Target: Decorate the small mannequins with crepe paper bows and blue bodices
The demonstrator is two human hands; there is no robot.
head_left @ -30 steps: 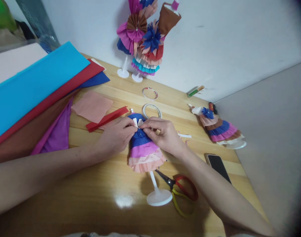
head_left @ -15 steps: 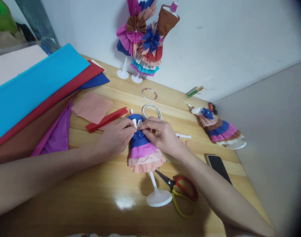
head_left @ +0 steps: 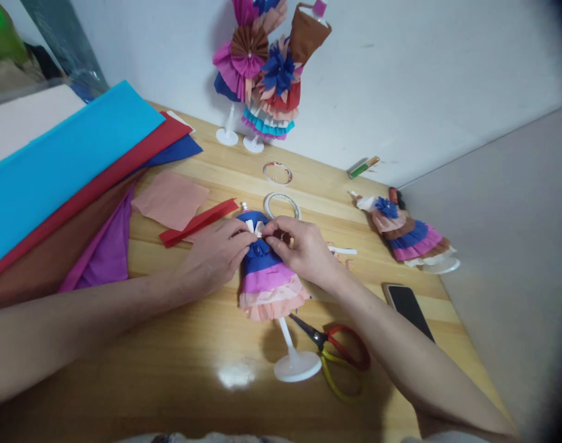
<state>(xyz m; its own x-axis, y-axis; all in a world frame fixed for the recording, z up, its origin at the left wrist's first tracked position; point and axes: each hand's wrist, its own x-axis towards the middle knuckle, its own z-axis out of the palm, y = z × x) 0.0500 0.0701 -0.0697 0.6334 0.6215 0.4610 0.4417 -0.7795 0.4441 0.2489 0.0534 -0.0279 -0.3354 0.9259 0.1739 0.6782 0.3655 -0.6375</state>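
A small dress form (head_left: 267,267) in blue, purple and pink crepe paper lies on the wooden table, its white stand (head_left: 297,367) toward me. At its chest is a small white folded paper piece (head_left: 259,229). My left hand (head_left: 219,252) pinches at the left side of this white piece, fingertips on the bodice. From the right, my right hand (head_left: 302,246) has thumb and forefinger closed at the other side of the white piece. The fingertips of both hands nearly meet there.
Scissors (head_left: 318,339) lie right of the stand, a phone (head_left: 407,311) farther right. Tape rolls (head_left: 282,197), a red strip (head_left: 198,223) and a pink sheet (head_left: 171,200) lie beyond. Coloured paper (head_left: 78,147) fills the left; another dressed form (head_left: 407,237) lies right. Two more (head_left: 270,117) stand by the wall.
My right hand's fingertips have shifted slightly up at the white piece. My left hand stays nearly in place. The whole view has moved a little.
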